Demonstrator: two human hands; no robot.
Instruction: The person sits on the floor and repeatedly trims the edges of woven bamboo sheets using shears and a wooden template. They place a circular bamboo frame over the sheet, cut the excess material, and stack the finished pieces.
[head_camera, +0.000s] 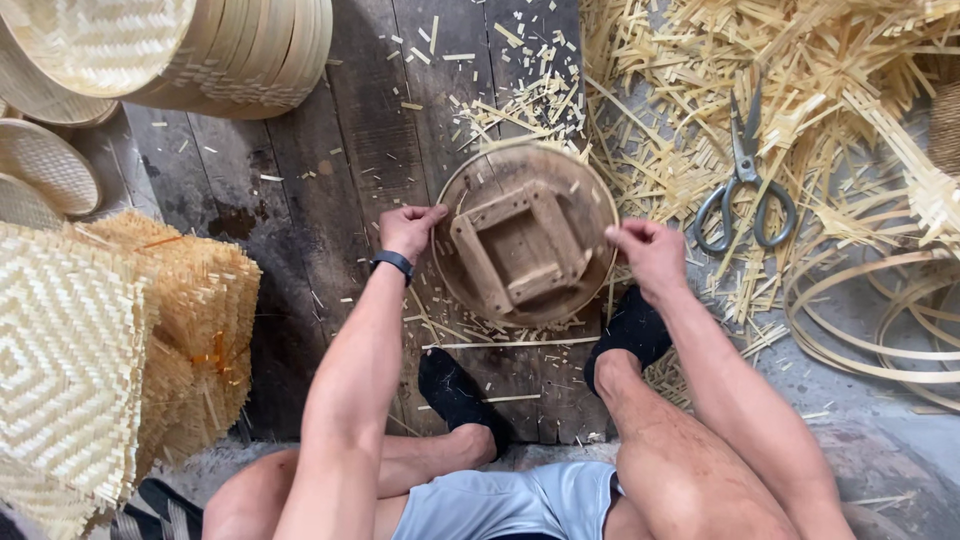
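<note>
A round wooden form with a square wooden frame on top lies on the dark plank floor between my feet. A thin bamboo strip rim runs around its edge. My left hand, with a black band on the wrist, pinches the rim at the left side. At the right edge, my right hand grips the rim with closed fingers. Both of my feet in black socks rest just below the form.
Grey-handled scissors lie on bamboo scraps to the right. Loose bamboo hoops coil at far right. Stacked round bamboo frames sit top left, and woven bamboo mats pile at the left.
</note>
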